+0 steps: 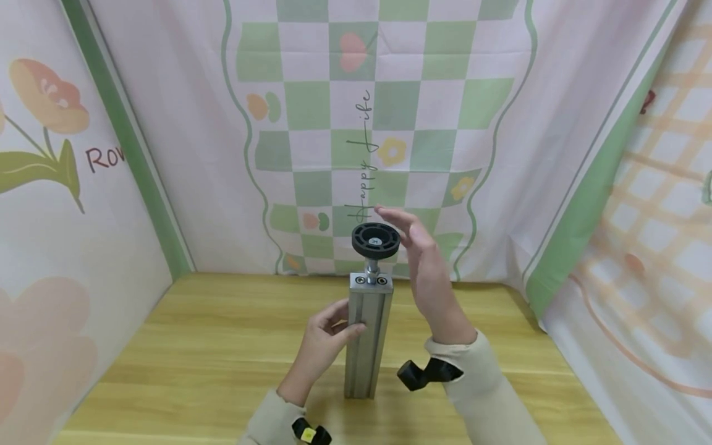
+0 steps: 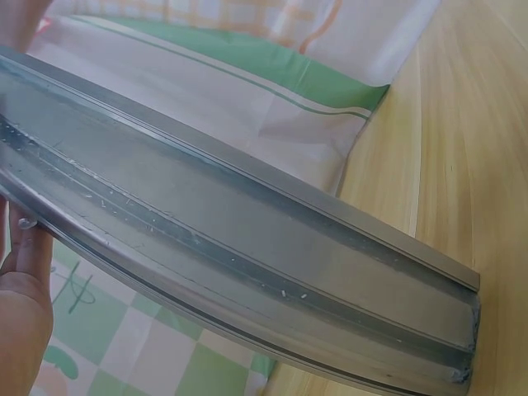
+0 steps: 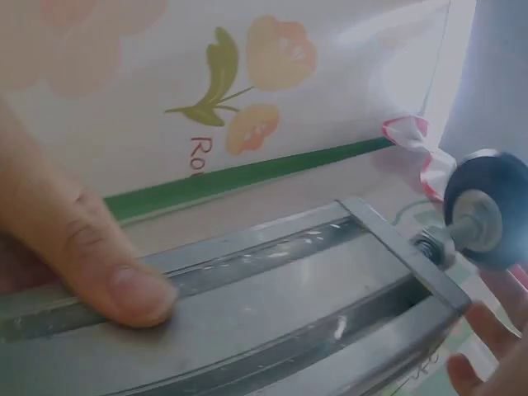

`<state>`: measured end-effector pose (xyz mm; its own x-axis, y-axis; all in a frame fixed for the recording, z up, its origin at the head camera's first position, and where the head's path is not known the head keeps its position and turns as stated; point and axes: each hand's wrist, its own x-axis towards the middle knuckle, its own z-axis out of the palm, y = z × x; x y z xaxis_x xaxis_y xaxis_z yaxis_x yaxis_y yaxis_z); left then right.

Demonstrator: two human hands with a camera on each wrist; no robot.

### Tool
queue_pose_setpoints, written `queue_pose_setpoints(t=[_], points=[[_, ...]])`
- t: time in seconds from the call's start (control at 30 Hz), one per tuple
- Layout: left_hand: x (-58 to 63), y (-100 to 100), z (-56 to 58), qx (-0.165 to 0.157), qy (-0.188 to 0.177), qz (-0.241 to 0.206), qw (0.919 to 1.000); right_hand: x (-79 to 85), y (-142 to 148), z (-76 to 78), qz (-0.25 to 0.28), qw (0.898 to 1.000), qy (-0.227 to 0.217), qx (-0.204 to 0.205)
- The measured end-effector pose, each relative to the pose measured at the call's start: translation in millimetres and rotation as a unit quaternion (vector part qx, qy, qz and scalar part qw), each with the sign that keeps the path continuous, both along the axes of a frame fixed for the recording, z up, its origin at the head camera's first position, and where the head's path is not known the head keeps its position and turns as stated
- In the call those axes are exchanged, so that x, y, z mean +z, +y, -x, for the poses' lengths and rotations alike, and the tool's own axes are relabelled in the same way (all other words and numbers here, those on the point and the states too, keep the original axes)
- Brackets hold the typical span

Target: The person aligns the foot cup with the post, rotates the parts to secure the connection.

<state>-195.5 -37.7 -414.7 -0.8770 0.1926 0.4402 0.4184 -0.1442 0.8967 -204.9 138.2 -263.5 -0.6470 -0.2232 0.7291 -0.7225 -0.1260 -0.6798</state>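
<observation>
A grey aluminium profile (image 1: 364,355) with lengthwise grooves stands upright on the table. Its top end plate (image 1: 371,282) carries two screws and a threaded stem with a nut (image 3: 438,247). Crowning the stem is a black round levelling foot (image 1: 376,252), facing up. My left hand (image 1: 324,340) grips the profile's upper part, thumb lying across the front face. To the right of the foot, my right hand (image 1: 431,278) is raised with extended fingers; whether a fingertip touches its rim I cannot tell. The left wrist view shows the profile's lower end (image 2: 466,338) against the tabletop.
The wood-grain table (image 1: 222,346) runs back to a hanging cloth (image 1: 311,105) with green checks. Printed cloths also enclose the left side (image 1: 39,241) and the right side (image 1: 662,259). Each wrist wears a black strap-mounted camera (image 1: 428,374).
</observation>
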Motion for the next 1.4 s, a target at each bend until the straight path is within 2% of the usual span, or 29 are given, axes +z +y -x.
queue_pose_setpoints(t=[0.1,0.27,0.4,0.53,0.9,1.03,1.13,1.23,1.4], points=[[0.4,0,-0.1,-0.001,0.001,0.0,1.0,3.5,2,7.3,0.004,0.996,-0.034,0.085],[-0.3,0,0.2,0.0,0.003,0.0,1.0,2.2,1,17.4,0.014,0.979,-0.086,0.183],[-1.1,0,0.3,0.001,0.005,0.001,1.0,-2.1,0,21.0,0.041,0.968,-0.116,0.219],[-1.4,0,0.5,0.001,0.006,0.001,1.0,-5.0,-1,21.9,0.067,0.962,-0.134,0.227],[-2.7,0,1.8,0.0,0.009,0.0,1.0,-10.4,-3,22.4,0.092,0.964,-0.134,0.211],[-3.4,0,2.4,0.002,0.008,0.002,1.0,-13.2,-5,18.3,0.107,0.969,-0.128,0.185],[-3.6,-1,2.5,0.001,0.007,0.003,1.0,-15.2,-7,13.3,0.121,0.977,-0.103,0.142],[-3.4,-1,2.3,-0.001,0.008,0.004,1.0,-16.6,-9,6.8,0.122,0.987,-0.07,0.081],[-3.1,-1,1.8,-0.001,0.01,0.003,0.9999,-16.9,-12,-6.5,0.092,0.995,-0.041,-0.018]])
